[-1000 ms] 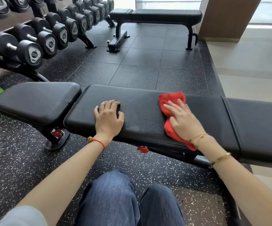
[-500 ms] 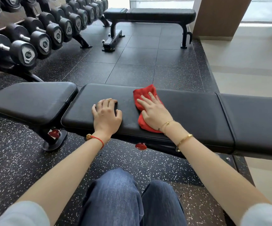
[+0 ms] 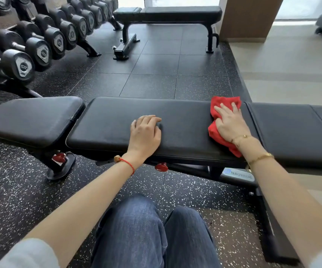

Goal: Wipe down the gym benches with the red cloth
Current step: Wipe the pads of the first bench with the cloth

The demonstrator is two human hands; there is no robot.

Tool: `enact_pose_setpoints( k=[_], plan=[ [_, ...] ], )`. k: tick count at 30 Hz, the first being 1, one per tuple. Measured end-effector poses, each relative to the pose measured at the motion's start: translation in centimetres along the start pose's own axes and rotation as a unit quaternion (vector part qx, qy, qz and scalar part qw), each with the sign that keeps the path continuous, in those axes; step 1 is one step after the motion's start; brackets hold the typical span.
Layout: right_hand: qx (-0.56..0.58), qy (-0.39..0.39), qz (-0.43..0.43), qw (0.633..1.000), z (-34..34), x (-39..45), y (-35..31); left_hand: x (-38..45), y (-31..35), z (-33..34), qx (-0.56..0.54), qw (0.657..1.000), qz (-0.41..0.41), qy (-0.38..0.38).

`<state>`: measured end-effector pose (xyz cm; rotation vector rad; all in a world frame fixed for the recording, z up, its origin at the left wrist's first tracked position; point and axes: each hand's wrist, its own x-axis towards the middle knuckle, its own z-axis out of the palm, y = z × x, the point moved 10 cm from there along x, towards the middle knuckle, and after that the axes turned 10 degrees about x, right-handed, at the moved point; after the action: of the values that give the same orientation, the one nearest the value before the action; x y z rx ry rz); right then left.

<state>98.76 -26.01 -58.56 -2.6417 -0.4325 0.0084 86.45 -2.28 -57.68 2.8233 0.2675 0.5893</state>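
A long black padded gym bench (image 3: 106,122) runs across in front of me, made of three cushions. My right hand (image 3: 230,122) presses flat on the red cloth (image 3: 217,132), which lies crumpled at the right end of the middle cushion, close to the seam. My left hand (image 3: 145,135) rests on the middle cushion near its front edge, fingers curled loosely and holding nothing. A second black bench (image 3: 175,13) stands at the back of the room.
A rack of black dumbbells (image 3: 40,41) lines the left side. Speckled rubber floor tiles (image 3: 156,74) separate the two benches. A wooden pillar (image 3: 249,18) and pale floor lie to the right. My knees in blue jeans (image 3: 146,233) are below the bench.
My right hand slid the red cloth left towards my left hand, then swept it right to the end of the middle cushion. My left hand stayed in place.
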Motion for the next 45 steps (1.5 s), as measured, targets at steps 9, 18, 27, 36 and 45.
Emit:
enact_pose_setpoints(
  k=[9,18,27,36,45],
  plan=[
    [0.008,0.014,-0.054,0.998,-0.8,-3.9,0.5,0.0,2.5,2.1,0.046,0.999,0.018,-0.011],
    [0.007,0.012,0.015,1.0,-2.5,-0.1,4.8,-0.1,2.9,2.4,0.089,0.996,0.019,-0.012],
    [-0.04,-0.032,-0.096,0.994,1.9,1.8,-4.4,0.2,2.5,2.4,0.059,0.997,0.029,-0.036],
    [0.031,-0.075,-0.193,0.978,2.5,-4.1,-6.1,-0.3,-3.7,-0.5,0.088,0.996,-0.019,0.018],
    [-0.025,-0.067,-0.142,0.987,5.8,3.3,-12.3,-0.1,-9.0,-1.6,0.087,0.99,-0.108,0.014]
  ],
)
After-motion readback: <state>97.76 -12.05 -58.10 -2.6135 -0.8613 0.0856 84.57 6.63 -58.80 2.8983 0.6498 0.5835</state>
